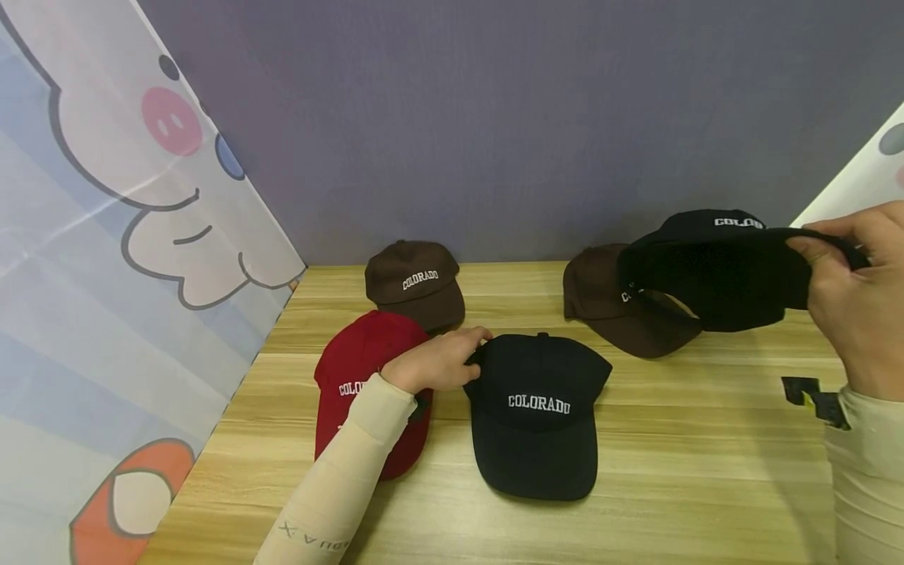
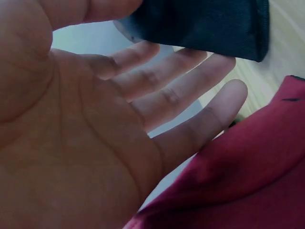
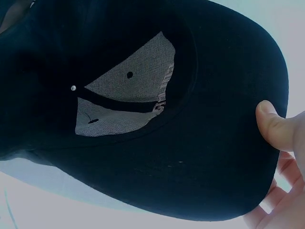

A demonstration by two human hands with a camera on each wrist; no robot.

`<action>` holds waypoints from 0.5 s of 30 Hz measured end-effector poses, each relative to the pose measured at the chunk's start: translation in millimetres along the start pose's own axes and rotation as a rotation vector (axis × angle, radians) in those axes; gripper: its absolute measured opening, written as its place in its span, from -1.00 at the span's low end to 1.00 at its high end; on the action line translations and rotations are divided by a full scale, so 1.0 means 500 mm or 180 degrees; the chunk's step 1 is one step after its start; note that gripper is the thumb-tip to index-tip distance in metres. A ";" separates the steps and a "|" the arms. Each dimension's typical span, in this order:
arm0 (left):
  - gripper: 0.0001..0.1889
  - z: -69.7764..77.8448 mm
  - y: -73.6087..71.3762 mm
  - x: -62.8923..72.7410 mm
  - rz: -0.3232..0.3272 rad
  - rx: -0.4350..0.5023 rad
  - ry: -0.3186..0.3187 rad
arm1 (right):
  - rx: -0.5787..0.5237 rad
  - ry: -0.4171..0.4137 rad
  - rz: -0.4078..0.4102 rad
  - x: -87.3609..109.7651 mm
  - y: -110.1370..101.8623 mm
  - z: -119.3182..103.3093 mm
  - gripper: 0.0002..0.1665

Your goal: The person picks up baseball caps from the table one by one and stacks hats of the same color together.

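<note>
My right hand [image 1: 865, 290] pinches the brim of a raised black cap [image 1: 706, 275], thumb against its underside. The right wrist view looks into the hollow of this cap [image 3: 228, 119], with its strap opening facing the camera. At the centre of the table a second black cap [image 1: 540, 424] lies brim toward me, lettered COLORADO. My left hand [image 1: 441, 359] is at its upper left edge. In the left wrist view, the left fingers [image 2: 167, 95] are nearly straight and meet the dark edge of that cap [image 2: 205, 24]. Beneath the left forearm lies a red cap [image 1: 367, 345], partly covered.
A brown cap [image 1: 417, 275] sits at the back left. Another brown cap [image 1: 600, 290] at the back right is partly hidden by the raised one. The wooden table [image 1: 678, 486] meets a grey wall [image 1: 494, 133] behind and a cartoon-printed panel [image 1: 106, 298] on the left.
</note>
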State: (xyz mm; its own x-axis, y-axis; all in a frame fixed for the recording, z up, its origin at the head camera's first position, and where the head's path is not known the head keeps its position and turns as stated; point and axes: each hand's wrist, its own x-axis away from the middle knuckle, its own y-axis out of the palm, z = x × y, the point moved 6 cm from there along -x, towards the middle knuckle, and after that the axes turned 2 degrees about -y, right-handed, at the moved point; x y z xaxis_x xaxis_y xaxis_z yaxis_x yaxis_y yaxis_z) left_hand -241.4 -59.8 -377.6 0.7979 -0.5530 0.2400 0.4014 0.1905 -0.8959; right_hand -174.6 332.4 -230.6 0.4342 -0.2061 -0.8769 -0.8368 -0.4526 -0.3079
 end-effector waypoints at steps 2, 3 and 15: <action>-0.41 -0.001 0.004 -0.004 -0.0022 -0.0057 0.0004 | -0.0026 0.0007 0.0007 0.000 0.000 0.002 -0.80; -0.40 -0.002 0.005 -0.005 -0.0021 -0.0086 0.0009 | -0.0031 0.0004 0.0006 0.000 0.000 0.002 -0.80; -0.48 -0.003 0.004 -0.015 0.0449 -0.0306 0.0034 | -0.0219 0.0080 0.0020 0.002 0.001 0.007 -0.75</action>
State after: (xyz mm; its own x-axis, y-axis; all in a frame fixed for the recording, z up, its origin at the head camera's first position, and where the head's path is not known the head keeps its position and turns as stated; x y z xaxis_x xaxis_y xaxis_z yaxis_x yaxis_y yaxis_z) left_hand -247.3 -56.6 -381.8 0.8383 -0.5348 0.1059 0.2406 0.1886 -0.9521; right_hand -175.7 335.0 -232.9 0.4380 -0.2304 -0.8690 -0.8150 -0.5096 -0.2757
